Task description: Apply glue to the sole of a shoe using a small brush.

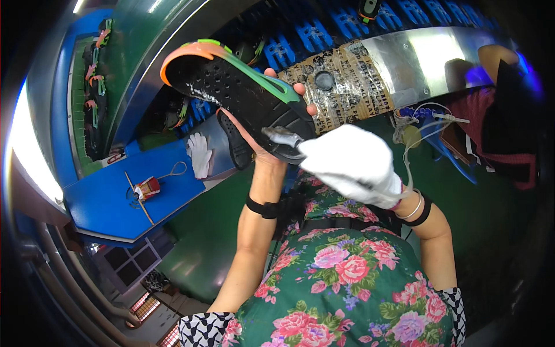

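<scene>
holding a black sole (243, 98) up over the lap, the left hand (260, 136) is closed under its heel end; the gloved right hand (347, 165) pinches a grey tool (282, 137) against it. it looks light, stiff and rubbery: grip by the edges.

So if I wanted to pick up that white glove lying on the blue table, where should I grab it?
Probably at the cuff end of the white glove, coming from above. It lies flat on the blue table with its fingers spread, so these would flop, while the cuff looks bunched enough to pinch. The red container sits apart, out of the way.
</scene>
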A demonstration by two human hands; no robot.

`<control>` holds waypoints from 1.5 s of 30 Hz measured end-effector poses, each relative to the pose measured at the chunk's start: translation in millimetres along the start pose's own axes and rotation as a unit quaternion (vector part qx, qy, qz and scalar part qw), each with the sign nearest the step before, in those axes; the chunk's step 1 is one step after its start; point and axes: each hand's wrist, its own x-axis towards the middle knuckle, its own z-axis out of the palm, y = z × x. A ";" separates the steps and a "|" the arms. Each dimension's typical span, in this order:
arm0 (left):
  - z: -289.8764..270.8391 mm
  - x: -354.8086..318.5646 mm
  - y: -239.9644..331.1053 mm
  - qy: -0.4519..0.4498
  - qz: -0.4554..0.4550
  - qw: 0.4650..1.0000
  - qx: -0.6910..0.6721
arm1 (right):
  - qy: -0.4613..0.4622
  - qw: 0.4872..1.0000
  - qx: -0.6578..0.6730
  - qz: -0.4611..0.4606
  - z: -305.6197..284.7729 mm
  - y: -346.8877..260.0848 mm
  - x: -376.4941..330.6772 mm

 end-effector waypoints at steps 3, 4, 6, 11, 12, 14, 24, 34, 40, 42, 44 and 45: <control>2.6 -3.3 4.7 0.020 -0.068 0.997 0.018 | -0.052 0.996 0.073 -0.003 3.3 -6.1 -5.1; 0.0 -5.1 9.0 0.024 -0.064 0.998 0.014 | -0.061 0.983 0.166 0.049 -2.9 -9.8 0.9; -7.9 -6.7 19.8 -0.020 -0.102 0.987 0.125 | -0.060 0.968 0.222 0.102 -3.8 -6.4 2.8; -9.6 -8.5 34.2 -0.014 -0.174 0.979 0.106 | -0.068 0.997 0.001 -0.042 11.0 -5.7 -3.7; -9.9 -7.5 33.6 -0.014 -0.172 0.979 0.106 | -0.091 0.995 0.024 -0.017 9.6 -10.1 -6.2; -9.6 -9.2 32.3 -0.062 -0.143 0.987 0.034 | -0.123 0.976 0.175 0.035 6.8 -11.5 -3.2; 2.5 -7.1 49.0 0.091 -0.259 0.957 0.098 | -0.147 0.987 0.037 -0.061 8.9 -6.4 -14.2; 16.8 5.1 64.2 0.160 -0.344 0.888 0.260 | -0.196 0.978 0.020 -0.075 3.0 -5.6 -2.3; 9.4 -0.8 75.8 0.164 -0.332 0.902 0.220 | -0.159 0.983 0.079 -0.047 2.5 -4.1 22.1; 9.5 -1.1 75.2 0.173 -0.329 0.913 0.166 | -0.165 0.985 0.022 -0.048 6.8 -1.5 21.7; -0.5 -3.2 80.0 0.111 -0.310 0.925 0.190 | -0.159 0.973 0.162 0.033 14.7 -1.9 17.5; -5.0 -6.7 77.9 0.109 -0.300 0.939 0.127 | -0.164 0.941 0.256 0.152 12.3 -9.7 18.3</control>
